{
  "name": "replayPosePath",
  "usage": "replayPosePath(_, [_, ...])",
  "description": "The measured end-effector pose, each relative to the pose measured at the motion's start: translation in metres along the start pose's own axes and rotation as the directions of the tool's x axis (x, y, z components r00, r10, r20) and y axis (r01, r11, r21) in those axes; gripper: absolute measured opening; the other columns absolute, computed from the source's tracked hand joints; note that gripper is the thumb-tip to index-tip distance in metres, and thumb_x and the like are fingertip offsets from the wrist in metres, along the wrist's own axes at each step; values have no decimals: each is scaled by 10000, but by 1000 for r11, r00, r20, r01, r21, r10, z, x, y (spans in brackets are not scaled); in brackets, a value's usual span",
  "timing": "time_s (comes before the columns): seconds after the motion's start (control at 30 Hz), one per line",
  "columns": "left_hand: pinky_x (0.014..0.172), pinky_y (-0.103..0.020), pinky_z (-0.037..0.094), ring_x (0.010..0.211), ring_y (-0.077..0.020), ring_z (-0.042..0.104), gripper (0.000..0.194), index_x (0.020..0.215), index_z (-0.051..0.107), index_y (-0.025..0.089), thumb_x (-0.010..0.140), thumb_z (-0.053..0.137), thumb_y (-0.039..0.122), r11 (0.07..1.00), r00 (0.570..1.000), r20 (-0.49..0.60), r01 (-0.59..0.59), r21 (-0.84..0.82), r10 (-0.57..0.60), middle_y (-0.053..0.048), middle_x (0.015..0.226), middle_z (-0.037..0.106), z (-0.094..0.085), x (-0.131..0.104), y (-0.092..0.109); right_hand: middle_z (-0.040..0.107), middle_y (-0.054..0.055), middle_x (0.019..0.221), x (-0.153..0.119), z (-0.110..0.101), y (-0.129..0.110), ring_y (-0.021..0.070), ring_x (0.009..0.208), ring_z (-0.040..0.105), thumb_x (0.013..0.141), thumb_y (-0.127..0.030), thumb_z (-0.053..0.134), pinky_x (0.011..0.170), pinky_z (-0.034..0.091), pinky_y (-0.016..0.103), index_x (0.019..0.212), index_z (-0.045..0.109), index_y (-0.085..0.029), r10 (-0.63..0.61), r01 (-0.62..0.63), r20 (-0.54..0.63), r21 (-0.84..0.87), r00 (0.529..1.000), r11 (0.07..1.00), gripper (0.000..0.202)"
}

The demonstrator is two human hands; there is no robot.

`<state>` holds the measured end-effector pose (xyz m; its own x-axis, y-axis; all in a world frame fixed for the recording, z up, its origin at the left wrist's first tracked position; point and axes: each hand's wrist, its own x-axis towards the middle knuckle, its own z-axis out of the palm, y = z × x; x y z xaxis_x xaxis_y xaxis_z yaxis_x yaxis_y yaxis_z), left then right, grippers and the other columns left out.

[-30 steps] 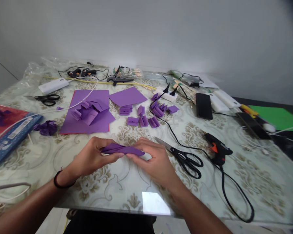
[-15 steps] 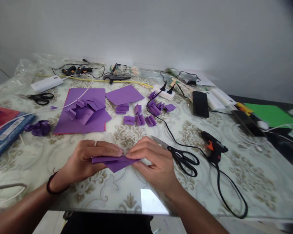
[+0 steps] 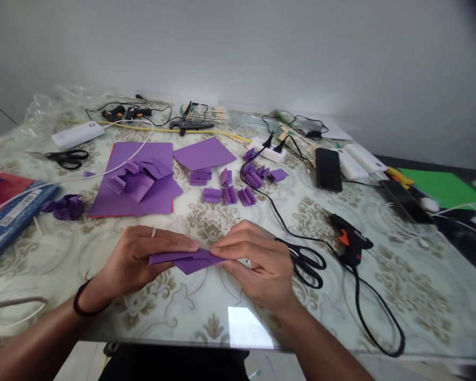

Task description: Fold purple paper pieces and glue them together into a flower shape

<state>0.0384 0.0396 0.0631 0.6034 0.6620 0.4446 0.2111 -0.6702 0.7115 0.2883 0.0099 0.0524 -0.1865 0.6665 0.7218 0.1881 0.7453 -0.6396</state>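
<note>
A folded piece of purple paper (image 3: 194, 261) is held above the near part of the table, one end in each hand. My left hand (image 3: 145, 256) is closed on its left end, fingers on top and thumb hidden beneath. My right hand (image 3: 257, 262) pinches the right end between fingers and thumb. Just right of that hand lie black-handled scissors (image 3: 307, 263), their blades hidden behind it. Beyond the hands are several small folded purple papers (image 3: 229, 194) and a stack of purple sheets (image 3: 107, 198) with loose folded pieces (image 3: 138, 180) on top.
A black glue gun (image 3: 351, 241) lies at the right, its cord looping to the table's front edge. Further back are a power strip (image 3: 267, 150) and a black phone (image 3: 328, 169). At left are crumpled purple paper (image 3: 65, 207), more scissors (image 3: 67, 159) and a blue-red packet (image 3: 14, 222).
My right hand has shifted slightly to the right along the purple paper and now covers the scissor blades. The left hand keeps its grip. The view has moved slightly.
</note>
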Motion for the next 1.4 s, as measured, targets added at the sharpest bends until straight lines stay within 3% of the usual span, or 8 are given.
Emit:
replayPosePath(0.27, [948, -303, 687, 1090, -241, 836, 231, 1230, 831, 287, 1043, 699, 314, 995, 999, 30, -19, -93, 22, -66, 1131, 867, 3, 1, -3, 819, 71, 874, 1, 0, 2, 209, 783, 732, 936, -95, 777, 719, 606, 394, 989, 788, -208, -12, 13, 74, -17, 997, 1000, 125])
replayPosePath(0.6, [873, -278, 679, 992, -224, 849, 191, 1159, 831, 254, 1010, 712, 264, 1000, 997, 76, 19, 23, -20, -73, 1090, 873, 6, -1, 0, 794, 54, 871, -3, 8, 3, 205, 781, 712, 919, -49, 707, 730, 626, 391, 1013, 750, -222, -39, 53, 124, -112, 992, 992, 201])
replayPosePath(0.93, [811, -249, 661, 917, -217, 856, 189, 1169, 821, 246, 1003, 732, 250, 992, 995, 45, -88, 86, 84, -76, 1031, 878, 6, 2, 4, 785, 49, 824, 1, 1, 4, 195, 773, 679, 914, -55, 732, 715, 600, 376, 945, 743, -205, -12, 23, 160, -70, 987, 997, 153])
replayPosePath(1.1, [825, -241, 659, 938, -211, 857, 175, 1148, 826, 262, 997, 739, 246, 987, 998, 10, -61, 150, 60, -58, 1080, 877, -1, 1, 6, 793, 48, 807, 6, -8, 4, 200, 750, 687, 941, -127, 785, 702, 584, 380, 937, 761, -212, -3, 6, 133, -23, 991, 1000, 88])
replayPosePath(1.23, [782, -228, 651, 904, -202, 856, 166, 1133, 827, 226, 996, 733, 213, 993, 999, 6, -54, 105, 54, -70, 1050, 879, 0, 0, 5, 785, 52, 797, 4, -11, 5, 194, 754, 676, 926, -104, 804, 708, 565, 365, 874, 746, -196, 14, -14, 139, 1, 990, 1000, 120])
replayPosePath(1.4, [764, -200, 615, 843, -157, 831, 132, 1089, 832, 213, 984, 754, 198, 994, 994, -19, 105, 17, -105, -31, 999, 876, 8, 2, 1, 744, 23, 789, 0, -10, 8, 176, 757, 659, 911, -93, 813, 723, 537, 344, 840, 709, -203, 133, -133, 126, -1, 983, 991, 168])
